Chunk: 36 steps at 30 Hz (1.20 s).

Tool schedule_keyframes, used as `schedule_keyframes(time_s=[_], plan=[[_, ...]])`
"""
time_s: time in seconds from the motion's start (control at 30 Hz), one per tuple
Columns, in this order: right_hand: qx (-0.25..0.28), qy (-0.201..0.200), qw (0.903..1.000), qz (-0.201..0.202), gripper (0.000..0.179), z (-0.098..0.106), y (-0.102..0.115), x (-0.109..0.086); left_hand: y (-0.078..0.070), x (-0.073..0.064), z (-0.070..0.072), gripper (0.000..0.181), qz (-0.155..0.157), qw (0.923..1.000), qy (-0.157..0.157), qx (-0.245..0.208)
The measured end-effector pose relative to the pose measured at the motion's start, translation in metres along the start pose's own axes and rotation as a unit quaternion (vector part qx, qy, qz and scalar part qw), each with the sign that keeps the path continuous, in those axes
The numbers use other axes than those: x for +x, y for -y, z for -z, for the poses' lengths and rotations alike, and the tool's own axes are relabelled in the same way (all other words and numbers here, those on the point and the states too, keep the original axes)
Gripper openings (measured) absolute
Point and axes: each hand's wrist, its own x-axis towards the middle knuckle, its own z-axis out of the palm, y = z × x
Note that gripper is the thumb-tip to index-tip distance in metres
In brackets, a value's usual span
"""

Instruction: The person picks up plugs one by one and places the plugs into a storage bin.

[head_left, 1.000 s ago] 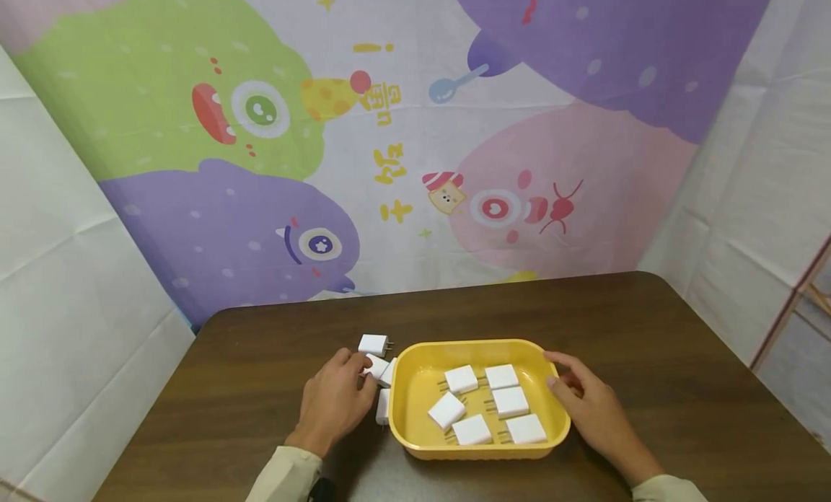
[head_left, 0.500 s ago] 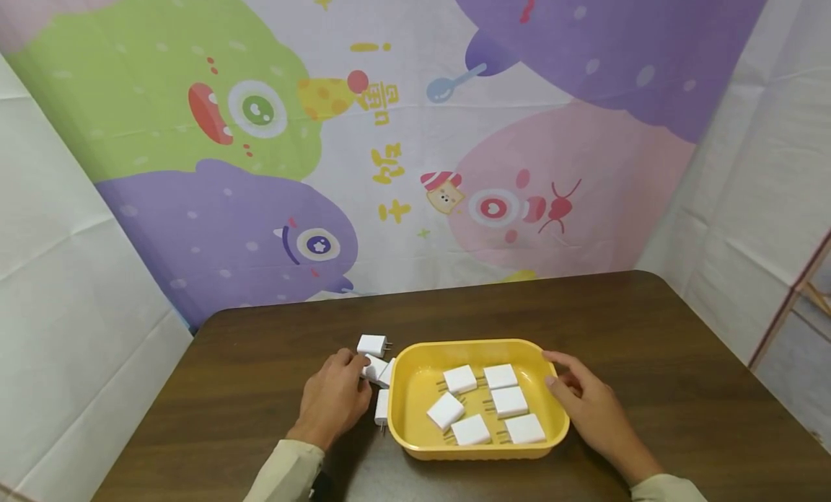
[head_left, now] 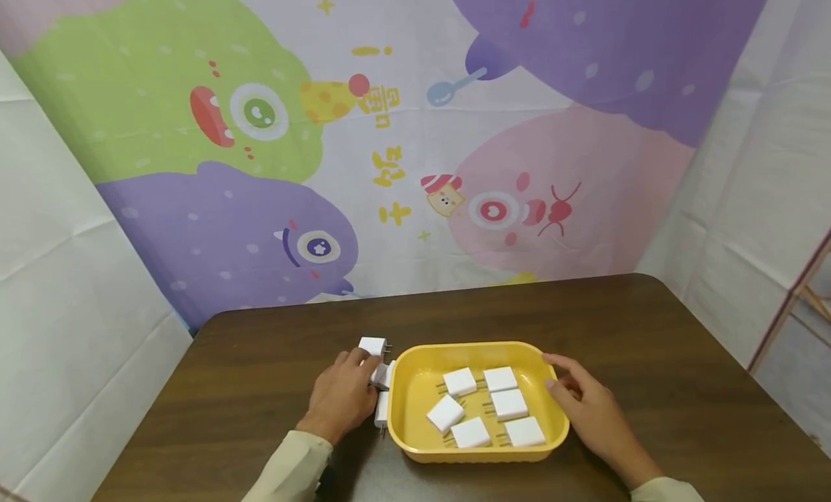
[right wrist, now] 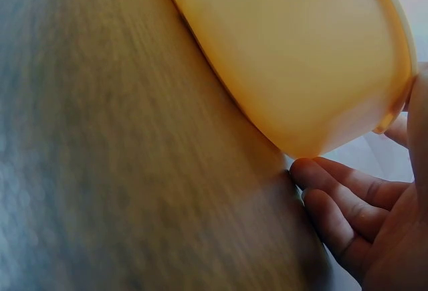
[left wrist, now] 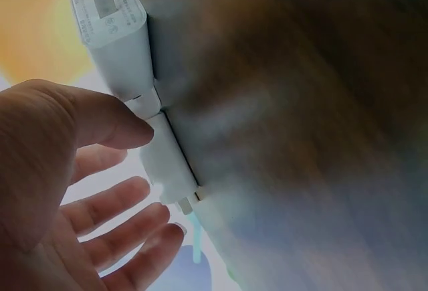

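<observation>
In the head view, my left hand (head_left: 343, 395) reaches over the small group of white plug chargers left of the yellow tray. Its fingers overlap the far charger (head_left: 373, 345) and largely hide the middle ones. In the left wrist view, the thumb lies across the near side of one charger (left wrist: 167, 160), fingers spread loosely beyond it; another charger (left wrist: 120, 43) stands with prongs toward the camera. My right hand (head_left: 591, 408) holds the right end of the yellow tray (head_left: 480, 455), thumb at the rim. In the right wrist view, its fingertips touch the outer wall (right wrist: 294, 57).
Inside the tray lie several white chargers (head_left: 509, 404), prongs mostly leftward. One more charger (head_left: 381, 410) sits against the tray's left wall. The dark wooden table (head_left: 260, 365) ends at a cartoon-printed cloth (head_left: 402, 257); white cloth (head_left: 65, 271) hangs at the sides.
My left hand has shifted slightly right and forward, its fingers now covering part of the far charger and more of the middle ones. The right hand and tray stay in place.
</observation>
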Motion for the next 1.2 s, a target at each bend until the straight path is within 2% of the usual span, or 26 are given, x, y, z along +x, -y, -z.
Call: schedule_keyframes(time_s=[0.27,0.5,0.77,1.0,1.2], plan=[[0.001,0.001,1.0,-0.003,0.037,0.001,0.001,0.001,-0.002,0.0,0.001,0.039,0.022,0.9991,0.036,0.007],[-0.003,-0.001,1.0,0.001,0.037,0.002,0.001,0.001,0.0,-0.001,0.0,0.029,0.033,0.9986,0.038,0.018],[-0.009,-0.003,1.0,0.0,0.037,0.002,-0.001,0.001,0.002,-0.006,-0.002,0.029,0.042,0.999,0.017,-0.004],[-0.009,0.007,0.9999,-0.004,0.037,0.0,-0.002,0.0,0.004,-0.01,0.0,0.027,0.052,0.9986,0.012,0.002],[-0.01,-0.001,0.9999,-0.005,0.037,0.0,-0.001,0.001,0.003,-0.007,0.004,0.026,0.057,0.9981,0.025,0.002]])
